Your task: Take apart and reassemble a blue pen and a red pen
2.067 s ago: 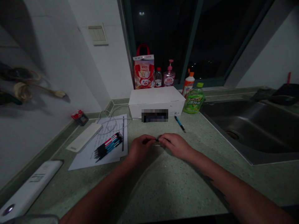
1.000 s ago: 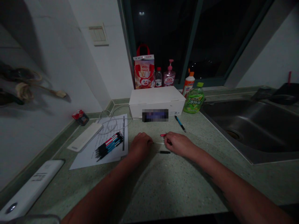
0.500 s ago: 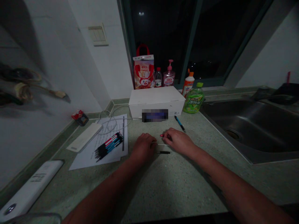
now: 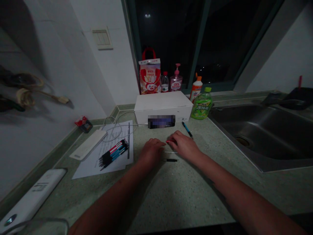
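My right hand [image 4: 184, 143] is closed, with thumb and fingertips pinching a small red piece [image 4: 168, 141], most of it covered by the fingers. My left hand [image 4: 152, 150] faces it from the left, fingers bent and partly closed; what they hold, if anything, is hidden. Between the hands runs a thin white stick [image 4: 170, 152], its ends partly covered. Just below it a short black pen part [image 4: 170, 160] lies on the counter, close to my left fingers. Beyond my right hand rests a blue and black pen [image 4: 187, 130].
Several pens [image 4: 114, 153] lie bundled on printed sheets [image 4: 83, 171] at left, near a white power bank [image 4: 89, 145] and cable. Behind are a white box [image 4: 162, 100], a phone with a blurred screen [image 4: 161, 121] and a green bottle [image 4: 202, 104]. A steel sink [image 4: 260, 137] is at right.
My right hand has shifted slightly up and left with the red piece. The left hand's fingers now reach further right, nearer to it. The black pen part has stayed on the counter.
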Demonstrator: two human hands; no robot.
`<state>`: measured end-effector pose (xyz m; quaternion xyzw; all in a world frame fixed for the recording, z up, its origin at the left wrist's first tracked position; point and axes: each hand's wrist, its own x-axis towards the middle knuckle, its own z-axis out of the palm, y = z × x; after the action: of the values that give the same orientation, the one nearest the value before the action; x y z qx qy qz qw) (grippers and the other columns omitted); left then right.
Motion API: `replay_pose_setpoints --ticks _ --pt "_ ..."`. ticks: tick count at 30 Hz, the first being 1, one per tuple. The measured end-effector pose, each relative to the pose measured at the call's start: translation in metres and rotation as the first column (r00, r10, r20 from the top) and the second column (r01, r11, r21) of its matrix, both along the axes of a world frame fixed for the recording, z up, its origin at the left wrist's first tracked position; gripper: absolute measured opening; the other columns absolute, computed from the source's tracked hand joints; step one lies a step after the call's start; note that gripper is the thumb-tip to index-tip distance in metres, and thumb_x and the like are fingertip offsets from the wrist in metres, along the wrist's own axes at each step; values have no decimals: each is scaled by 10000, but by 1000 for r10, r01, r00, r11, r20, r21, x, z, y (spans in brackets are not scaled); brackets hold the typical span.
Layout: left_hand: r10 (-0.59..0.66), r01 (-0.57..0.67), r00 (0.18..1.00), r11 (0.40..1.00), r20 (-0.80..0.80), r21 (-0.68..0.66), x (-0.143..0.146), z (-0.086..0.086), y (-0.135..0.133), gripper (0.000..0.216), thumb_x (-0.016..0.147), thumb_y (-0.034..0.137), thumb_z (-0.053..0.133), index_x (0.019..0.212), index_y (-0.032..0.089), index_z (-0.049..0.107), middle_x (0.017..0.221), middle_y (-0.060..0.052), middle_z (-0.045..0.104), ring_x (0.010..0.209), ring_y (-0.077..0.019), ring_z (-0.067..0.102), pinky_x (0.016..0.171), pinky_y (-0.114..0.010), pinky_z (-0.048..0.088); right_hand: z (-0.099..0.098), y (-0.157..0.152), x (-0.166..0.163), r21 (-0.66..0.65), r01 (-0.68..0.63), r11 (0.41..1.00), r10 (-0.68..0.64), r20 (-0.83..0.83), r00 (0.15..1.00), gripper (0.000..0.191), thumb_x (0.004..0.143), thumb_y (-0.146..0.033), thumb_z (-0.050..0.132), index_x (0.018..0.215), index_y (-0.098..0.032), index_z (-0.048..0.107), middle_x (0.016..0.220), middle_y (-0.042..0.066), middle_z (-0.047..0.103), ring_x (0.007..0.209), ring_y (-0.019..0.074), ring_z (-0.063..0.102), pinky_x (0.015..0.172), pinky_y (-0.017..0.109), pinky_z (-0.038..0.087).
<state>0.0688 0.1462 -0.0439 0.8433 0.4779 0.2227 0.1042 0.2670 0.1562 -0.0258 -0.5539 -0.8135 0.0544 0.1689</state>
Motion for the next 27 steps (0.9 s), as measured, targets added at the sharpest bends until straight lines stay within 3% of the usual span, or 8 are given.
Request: replay_pose_setpoints --ticks 5,10,14,16,19,22,27 --pt "-123 127 974 992 -192 10 3 1 9 273 952 118 560 1114 220 754 1097 -64 712 1017 -247 585 900 -379 445 -3 7 8 6 7 1000 -7 116 993 104 1015 -244 692 1101 -187 701 1096 47 626 956 205 648 700 277 450" --pt "-98 115 952 993 -289 41 0 3 11 197 970 165 559 985 199 753 987 -68 706 965 -255 588 848 -391 434 0 5 7 18 -28 999 24 202 979 52 995 -219 693 984 -170 704 1011 45 624 870 201 648 650 284 421" --pt "-76 108 942 991 -327 81 -3 2 11 204 976 155 522 950 156 724 946 -97 684 944 -262 587 845 -397 433 1 3 7 35 -65 997 58 169 984 64 986 -228 696 977 -165 696 996 47 630 842 196 642 661 281 413" --pt "-37 54 968 997 -249 61 -3 2 12 205 972 153 514 930 149 715 930 -101 682 937 -260 593 852 -392 439 1 2 6 22 -64 998 61 107 992 56 982 -230 699 977 -174 691 976 37 639 840 192 641 670 277 408" --pt "121 -116 988 992 97 -53 -2 2 12 185 955 183 517 924 161 698 941 -84 691 934 -241 613 853 -366 460 1 -2 4 2 -81 997 81 1 997 52 954 -196 717 984 -185 676 933 11 654 826 183 637 683 269 398" --pt "241 -151 864 962 442 -229 1 4 9 159 923 243 530 925 174 673 935 -54 706 885 -207 632 814 -328 482 2 -6 0 21 -118 993 119 -67 991 92 929 -164 728 991 -188 664 921 0 660 817 176 628 691 264 388" --pt "272 -58 729 939 628 -339 1 8 6 213 875 358 559 862 175 666 853 -42 701 821 -199 631 767 -316 488 3 -7 -2 57 -150 987 156 -127 980 113 910 -142 720 990 -183 652 920 2 648 803 164 605 690 257 378"
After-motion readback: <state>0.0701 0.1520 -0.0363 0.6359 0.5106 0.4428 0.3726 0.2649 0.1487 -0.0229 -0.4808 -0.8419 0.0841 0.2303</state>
